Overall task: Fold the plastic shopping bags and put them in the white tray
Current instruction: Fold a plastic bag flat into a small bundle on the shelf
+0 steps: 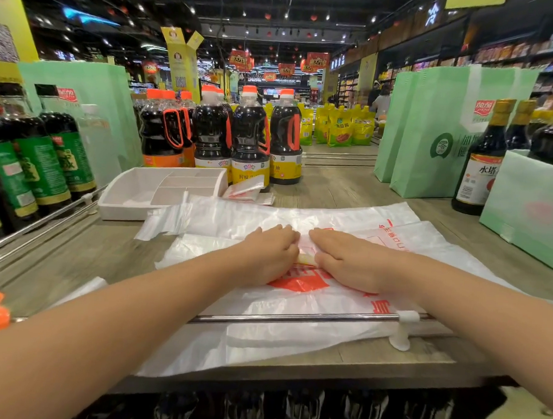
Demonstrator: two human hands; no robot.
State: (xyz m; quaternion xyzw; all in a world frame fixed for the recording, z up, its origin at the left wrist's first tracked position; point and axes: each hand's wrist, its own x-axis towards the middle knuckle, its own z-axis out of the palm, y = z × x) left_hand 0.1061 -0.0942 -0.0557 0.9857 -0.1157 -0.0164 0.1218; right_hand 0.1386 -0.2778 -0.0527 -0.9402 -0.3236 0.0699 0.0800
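Observation:
White plastic shopping bags (295, 309) with red print lie spread flat across the wooden shelf top in front of me. My left hand (268, 257) and my right hand (346, 261) rest side by side, palms down, on the middle of the top bag, fingers straight and pressing it flat. More bags lie beneath, their handles reaching left (162, 219). The white tray (118, 209) with dividers stands at the back left, touching the bags' far edge. A small folded bag (245, 190) lies on the shelf just right of the tray.
Soy sauce bottles (249, 144) stand behind the tray and dark bottles (40, 161) line the left. Green paper bags (433, 131) and a bottle (482, 162) stand at the right. A metal rail (295, 317) runs along the shelf's near edge over the bags.

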